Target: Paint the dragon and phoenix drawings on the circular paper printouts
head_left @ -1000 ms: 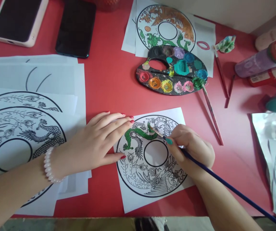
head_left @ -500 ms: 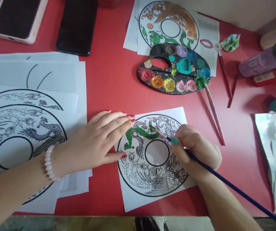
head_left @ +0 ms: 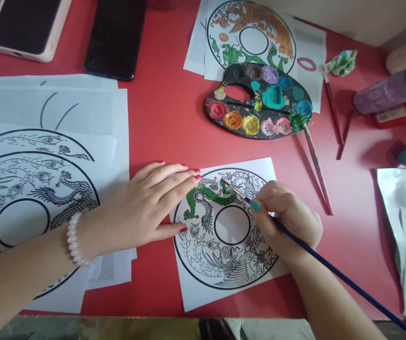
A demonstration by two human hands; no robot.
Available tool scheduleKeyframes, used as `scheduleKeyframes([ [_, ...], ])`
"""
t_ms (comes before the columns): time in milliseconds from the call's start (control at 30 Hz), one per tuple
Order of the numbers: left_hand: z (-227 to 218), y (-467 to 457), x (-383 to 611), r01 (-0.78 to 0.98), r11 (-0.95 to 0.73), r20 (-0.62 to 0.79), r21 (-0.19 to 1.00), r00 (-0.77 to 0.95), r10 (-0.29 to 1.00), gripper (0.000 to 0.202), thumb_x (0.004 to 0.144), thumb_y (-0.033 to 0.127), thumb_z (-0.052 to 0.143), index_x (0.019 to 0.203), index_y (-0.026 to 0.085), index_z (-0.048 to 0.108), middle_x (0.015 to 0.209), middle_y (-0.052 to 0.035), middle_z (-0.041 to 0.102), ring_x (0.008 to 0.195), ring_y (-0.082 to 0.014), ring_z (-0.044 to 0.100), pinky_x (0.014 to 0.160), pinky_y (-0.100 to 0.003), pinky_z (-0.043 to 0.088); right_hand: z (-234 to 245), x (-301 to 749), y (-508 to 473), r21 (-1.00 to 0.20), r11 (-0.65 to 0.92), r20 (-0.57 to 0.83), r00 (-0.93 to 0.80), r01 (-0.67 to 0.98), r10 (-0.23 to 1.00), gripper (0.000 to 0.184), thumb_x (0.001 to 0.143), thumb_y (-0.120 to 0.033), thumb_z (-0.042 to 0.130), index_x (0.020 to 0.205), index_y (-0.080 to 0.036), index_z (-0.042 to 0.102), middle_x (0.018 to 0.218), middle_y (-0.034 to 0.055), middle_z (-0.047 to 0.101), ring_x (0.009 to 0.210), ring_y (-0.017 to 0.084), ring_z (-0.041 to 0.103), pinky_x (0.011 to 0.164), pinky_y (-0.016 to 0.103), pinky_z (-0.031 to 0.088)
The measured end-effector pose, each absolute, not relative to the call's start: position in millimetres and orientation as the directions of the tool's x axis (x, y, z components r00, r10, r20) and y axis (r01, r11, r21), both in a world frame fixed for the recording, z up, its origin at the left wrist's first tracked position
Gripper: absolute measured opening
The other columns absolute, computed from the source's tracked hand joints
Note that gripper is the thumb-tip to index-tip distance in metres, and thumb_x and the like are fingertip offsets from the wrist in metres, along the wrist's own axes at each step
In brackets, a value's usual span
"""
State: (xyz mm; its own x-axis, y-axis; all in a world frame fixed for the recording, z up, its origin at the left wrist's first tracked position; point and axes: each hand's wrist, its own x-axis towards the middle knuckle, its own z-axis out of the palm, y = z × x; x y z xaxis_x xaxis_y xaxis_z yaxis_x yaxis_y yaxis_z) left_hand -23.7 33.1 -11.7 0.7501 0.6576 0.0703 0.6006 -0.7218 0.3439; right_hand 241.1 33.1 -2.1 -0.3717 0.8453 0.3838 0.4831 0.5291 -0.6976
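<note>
A printed sheet (head_left: 231,297) with a ring of dragon and phoenix line art lies on the red table. Part of its dragon (head_left: 206,194) is coloured green; the rest of the ring is black outline. My right hand (head_left: 285,219) pinches a thin blue paintbrush (head_left: 334,269), whose tip touches the dragon's upper body. My left hand (head_left: 156,203) lies flat, fingers stretched out, with its fingertips on the sheet's left edge. Beyond the sheet sits a black paint palette (head_left: 259,101) holding several colours, and a second brush (head_left: 317,170) leans on its green well.
Uncoloured printed sheets (head_left: 104,111) lie under my left forearm. Two phones (head_left: 116,38) are at the far left. A partly coloured sheet (head_left: 220,14) lies behind the palette. Red-handled brushes (head_left: 332,108), a crumpled stained tissue (head_left: 342,63) and paint bottles (head_left: 383,94) stand or lie at right.
The brush tip and my right hand have shifted very slightly over the dragon's upper body. My left hand stays in place on the sheet. The whole view has moved a little.
</note>
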Motion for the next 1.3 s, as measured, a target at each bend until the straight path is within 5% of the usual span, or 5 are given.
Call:
scheduleKeyframes([
  [833,-12.4,33.1,-24.5,0.6,-0.744,0.073,0.295,0.762,0.644,0.071,0.092,0.05,0.048,0.146,0.009,0.026,0.146,-0.0148,0.042,0.134,-0.0309,0.036,0.111,-0.05,0.03,-4.0,241.6,31.6,-0.679,0.525,0.38,-0.366,0.513,0.849,0.028,0.083,-0.004,0.056,0.07,-0.022,0.039,0.061,-0.0026,0.048,0.055,0.011,0.045,0.046,0.026,0.038],
  [1300,-11.3,33.4,-23.9,0.606,-0.728,0.064,0.322,0.753,0.655,0.072,0.091,0.05,0.049,0.147,0.012,0.024,0.146,-0.0141,0.041,0.134,-0.0313,0.037,0.111,-0.05,0.03,0.8,244.1,29.0,-0.713,0.549,0.39,-0.403,0.436,0.828,0.036,0.075,0.007,0.053,0.068,-0.022,0.031,0.063,-0.0034,0.04,0.055,0.009,0.042,0.047,0.025,0.034],
])
